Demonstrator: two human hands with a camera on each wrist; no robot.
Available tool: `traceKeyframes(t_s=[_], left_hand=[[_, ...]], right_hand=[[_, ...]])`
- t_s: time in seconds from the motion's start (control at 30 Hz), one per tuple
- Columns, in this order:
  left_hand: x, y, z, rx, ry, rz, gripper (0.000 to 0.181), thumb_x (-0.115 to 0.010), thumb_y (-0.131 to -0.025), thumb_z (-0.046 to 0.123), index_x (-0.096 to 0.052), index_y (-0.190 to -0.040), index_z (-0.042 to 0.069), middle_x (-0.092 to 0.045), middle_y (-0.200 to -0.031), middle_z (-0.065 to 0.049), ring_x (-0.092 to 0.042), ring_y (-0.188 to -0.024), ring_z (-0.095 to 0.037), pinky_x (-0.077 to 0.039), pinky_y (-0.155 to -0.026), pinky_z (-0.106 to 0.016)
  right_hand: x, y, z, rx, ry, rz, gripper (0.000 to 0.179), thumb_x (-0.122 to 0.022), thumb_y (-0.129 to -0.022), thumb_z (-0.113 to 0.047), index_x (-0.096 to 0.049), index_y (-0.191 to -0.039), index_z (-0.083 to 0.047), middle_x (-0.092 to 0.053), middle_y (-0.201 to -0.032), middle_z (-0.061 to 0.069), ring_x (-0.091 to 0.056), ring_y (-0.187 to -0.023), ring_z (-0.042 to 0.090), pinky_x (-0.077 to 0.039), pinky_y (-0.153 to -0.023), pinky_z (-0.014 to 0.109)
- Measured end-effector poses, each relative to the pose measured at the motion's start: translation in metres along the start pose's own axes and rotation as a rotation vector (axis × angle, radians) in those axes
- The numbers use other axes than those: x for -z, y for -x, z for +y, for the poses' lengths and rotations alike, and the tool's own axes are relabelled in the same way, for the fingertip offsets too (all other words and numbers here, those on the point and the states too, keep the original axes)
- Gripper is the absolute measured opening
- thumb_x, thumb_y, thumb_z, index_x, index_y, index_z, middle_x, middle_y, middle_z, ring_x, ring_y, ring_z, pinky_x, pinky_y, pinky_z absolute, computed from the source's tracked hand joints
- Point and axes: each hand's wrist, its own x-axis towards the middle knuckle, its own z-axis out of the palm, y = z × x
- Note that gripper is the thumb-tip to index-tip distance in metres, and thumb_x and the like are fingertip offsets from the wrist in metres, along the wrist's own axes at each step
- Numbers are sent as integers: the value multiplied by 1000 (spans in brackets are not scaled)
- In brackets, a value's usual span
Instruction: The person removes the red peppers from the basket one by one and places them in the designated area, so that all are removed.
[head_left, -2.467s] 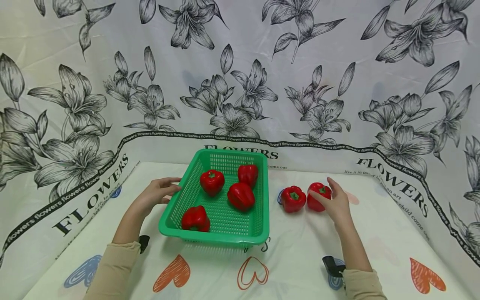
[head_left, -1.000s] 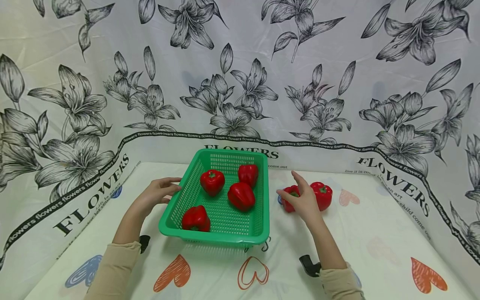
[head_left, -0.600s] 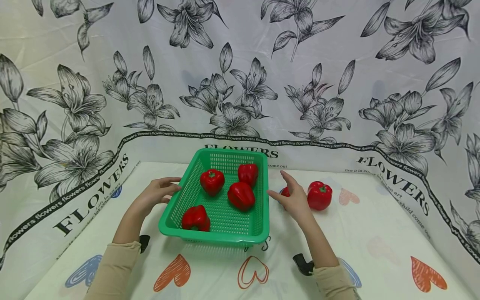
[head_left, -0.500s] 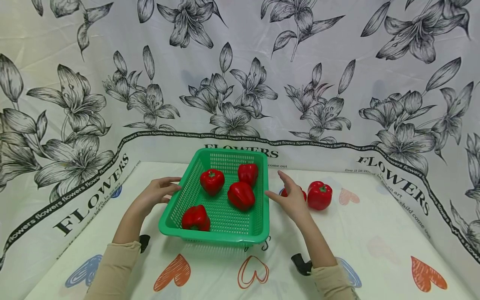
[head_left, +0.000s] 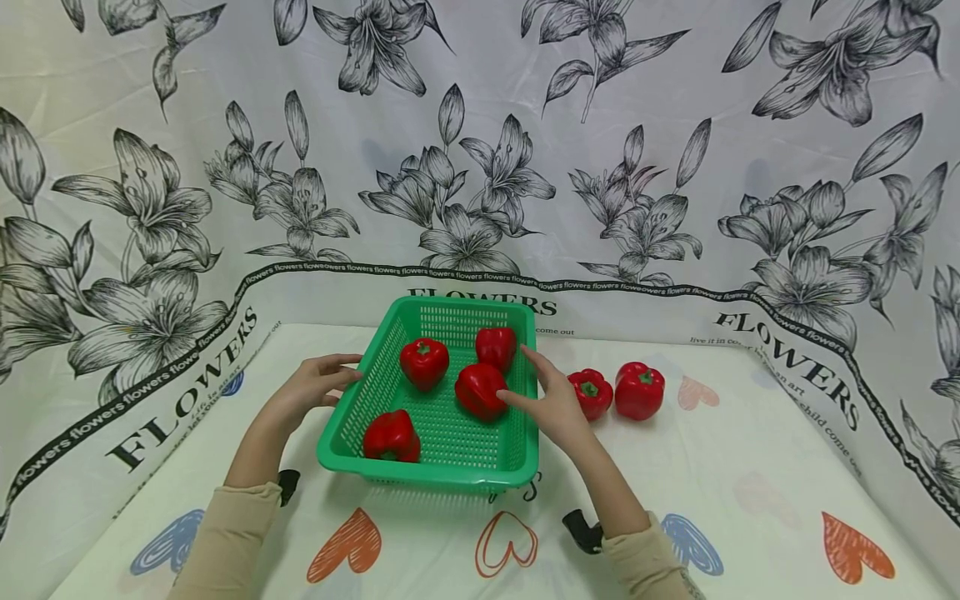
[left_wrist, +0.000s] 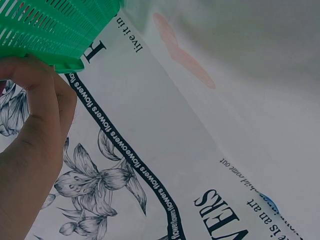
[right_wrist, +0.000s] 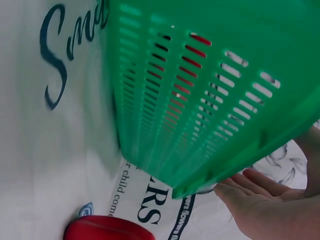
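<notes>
A green plastic basket (head_left: pixel 435 475) with slotted walls holds several red bell peppers, one near the front left (head_left: pixel 392 437). My left hand (head_left: pixel 307 392) touches the basket's left rim with its fingertips, fingers loosely extended. In the left wrist view, that hand (left_wrist: pixel 37 115) is bent beside the green rim. Over the right rim reaches my right hand (head_left: pixel 558 408), fingers and thumb spread apart. Its thumb overlaps the middle-right pepper (head_left: pixel 477 390) in the head view; whether it touches is unclear. Two more bell peppers, a nearer one (head_left: pixel 592 395) and another (head_left: pixel 639 391), stand on the cloth at right.
A white cloth (head_left: pixel 750 467) with printed hearts and lettering covers the table. Behind it rises a flower-printed cloth backdrop (head_left: pixel 480 142). In the right wrist view, the slotted basket wall (right_wrist: pixel 200 60) fills the upper part, with a red pepper (right_wrist: pixel 107 229) below.
My right hand has moved left, from the far-right pepper past the nearer one to over the basket's right rim, fingers spread. The left hand, basket and peppers look unmoved.
</notes>
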Motion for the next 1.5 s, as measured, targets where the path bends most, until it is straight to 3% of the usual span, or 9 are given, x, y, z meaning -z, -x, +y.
traceKeyframes(t_s=[0.2, 0.33, 0.53, 0.73, 0.97, 1.5], left_hand=[[0, 0, 0, 1, -4, 1, 57, -54, -100, 32, -40, -147, 3, -59, -131, -22, -63, -96, -12, -55, -84, -30], [0, -1, 0, 6, -10, 4, 58, -54, -100, 32, -40, -147, 3, -59, -130, -22, -63, -97, -12, -54, -82, -29], [0, -1, 0, 7, -14, 8, 58, -54, -99, 32, -41, -147, 2, -61, -129, -21, -63, -97, -12, -55, -82, -29], [0, 0, 1, 1, -5, 2, 57, -54, -100, 30, -40, -147, 1, -60, -130, -22, -64, -96, -13, -55, -83, -30], [0, 0, 0, 1, -3, -1, 57, -54, -100, 30, -40, -147, 2, -60, -130, -22, -64, -98, -14, -55, -83, -30], [0, 0, -1, 2, 3, -6, 58, -54, -100, 31, -39, -148, 2, -59, -131, -22, -63, -94, -11, -55, -84, -31]], right_hand=[[-11, 2, -9, 2, 17, -38, 79, -79, -82, -32, -39, -150, -26, -38, -156, 6, -32, -146, 33, -42, -104, 60], [-17, 2, -14, 13, 24, -68, 79, -80, -81, -31, -41, -149, -27, -41, -154, 7, -37, -142, 34, -47, -99, 59], [-26, 2, -19, 78, 49, -135, 79, -80, -81, -28, -41, -149, -21, -46, -150, 13, -45, -135, 37, -53, -92, 55], [-36, 1, -23, 122, 122, -206, 77, -79, -82, -26, -41, -149, -17, -49, -147, 12, -50, -131, 35, -52, -94, 54], [-50, 4, -32, 150, 197, -291, 78, -79, -82, -28, -40, -150, -19, -46, -150, 8, -45, -135, 32, -48, -100, 54], [-84, 15, -44, 229, 304, -433, 76, -79, -82, -24, -42, -147, -16, -48, -149, -1, -44, -138, 19, -47, -105, 41]])
